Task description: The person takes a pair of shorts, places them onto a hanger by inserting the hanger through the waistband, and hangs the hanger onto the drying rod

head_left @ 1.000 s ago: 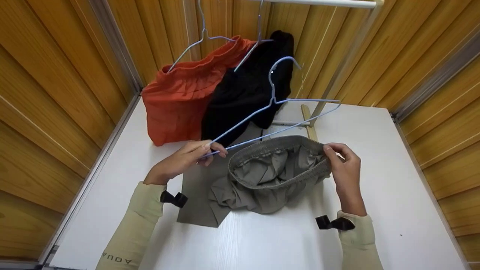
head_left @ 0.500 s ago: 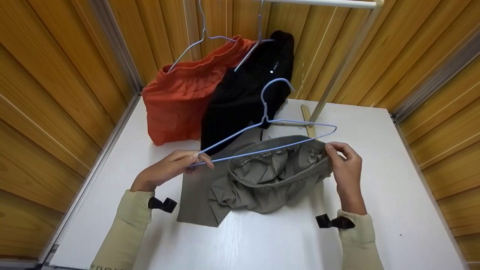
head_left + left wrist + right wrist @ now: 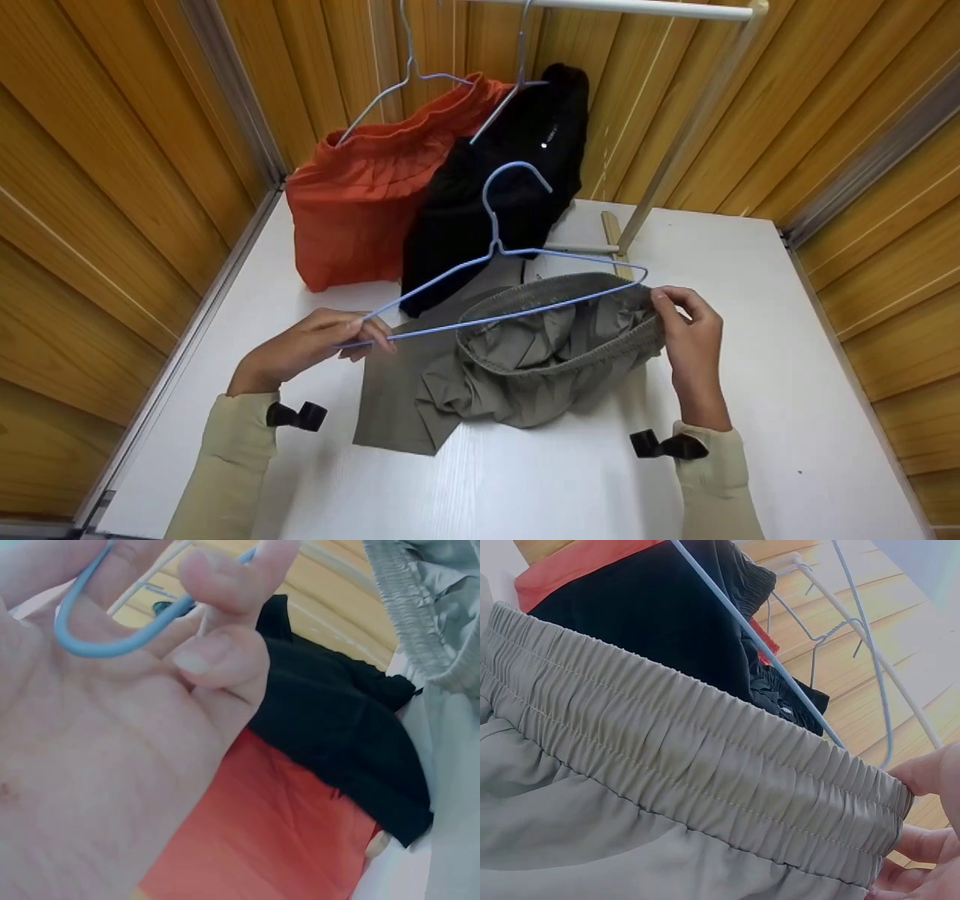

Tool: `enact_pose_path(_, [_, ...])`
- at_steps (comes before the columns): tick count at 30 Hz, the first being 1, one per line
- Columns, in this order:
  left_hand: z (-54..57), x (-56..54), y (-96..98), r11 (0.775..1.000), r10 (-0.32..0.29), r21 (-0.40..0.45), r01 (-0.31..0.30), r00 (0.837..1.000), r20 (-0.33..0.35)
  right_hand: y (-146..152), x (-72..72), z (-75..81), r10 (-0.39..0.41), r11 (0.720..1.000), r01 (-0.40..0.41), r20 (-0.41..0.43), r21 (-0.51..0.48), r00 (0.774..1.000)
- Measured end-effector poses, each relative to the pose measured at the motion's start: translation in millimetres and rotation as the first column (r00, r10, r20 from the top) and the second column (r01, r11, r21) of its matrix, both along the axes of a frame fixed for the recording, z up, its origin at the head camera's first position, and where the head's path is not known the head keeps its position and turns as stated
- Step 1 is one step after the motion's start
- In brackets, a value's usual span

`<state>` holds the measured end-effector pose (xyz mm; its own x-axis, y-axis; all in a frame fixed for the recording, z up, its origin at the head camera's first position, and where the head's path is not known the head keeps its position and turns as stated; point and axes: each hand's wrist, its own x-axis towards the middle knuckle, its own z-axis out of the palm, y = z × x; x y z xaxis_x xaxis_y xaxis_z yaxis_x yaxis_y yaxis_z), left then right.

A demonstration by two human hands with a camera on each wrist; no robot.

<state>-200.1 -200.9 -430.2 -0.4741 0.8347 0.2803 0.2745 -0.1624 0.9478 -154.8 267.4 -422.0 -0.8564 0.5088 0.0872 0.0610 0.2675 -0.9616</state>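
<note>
In the head view my left hand (image 3: pixel 311 341) grips one end of a blue wire hanger (image 3: pixel 495 247), whose hook points up. The hanger's far end lies over the open waistband of the grey-green elastic-waist pants (image 3: pixel 525 397), close to my right hand. My right hand (image 3: pixel 694 337) pinches the right edge of that waistband between thumb and fingers. One leg of the pants lies flat on the table to the left. The left wrist view shows the hanger's rounded end (image 3: pixel 97 651) across my fingers. In the right wrist view the gathered waistband (image 3: pixel 690 742) runs up to my fingertips.
Behind, orange shorts (image 3: pixel 352 217) and a black garment (image 3: pixel 480 202) hang on hangers from a white rack rail (image 3: pixel 645 6). The rack's wooden foot (image 3: pixel 615 232) stands on the white table (image 3: pixel 787 360). Wood-panel walls (image 3: pixel 862 225) enclose the sides and back.
My left hand has moved left and down with the hanger, and the hanger's far end has dropped from above the pants to the waistband opening. The right hand has stayed in place.
</note>
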Motion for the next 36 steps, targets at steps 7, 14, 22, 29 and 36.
enact_pose_path(7, [3.8,4.1,-9.6,0.998,0.011,-0.056,-0.011,1.0,-0.003,-0.4,-0.3,-0.7,0.003,1.0,-0.004,-0.023,-0.025,1.0])
enact_pose_path(14, [1.0,2.8,-5.3,0.996,0.01,-0.087,-0.014,0.999,-0.04,-3.7,0.5,-0.4,0.035,0.999,-0.035,-0.035,-0.001,0.999])
enact_pose_path(22, [-2.7,0.0,7.4,0.992,0.043,-0.122,-0.042,0.999,0.0,-7.5,3.0,-0.5,0.094,0.994,-0.091,-0.036,0.057,0.995])
enact_pose_path(29, [-4.5,-3.5,9.5,0.987,0.061,-0.145,-0.061,0.998,-0.007,-0.8,8.4,1.4,0.218,0.975,-0.215,-0.042,0.054,0.975])
enact_pose_path(36, [-2.6,-4.7,6.4,0.994,0.054,-0.095,-0.053,0.999,0.005,14.4,17.1,1.4,0.477,0.875,-0.471,-0.036,0.11,0.878])
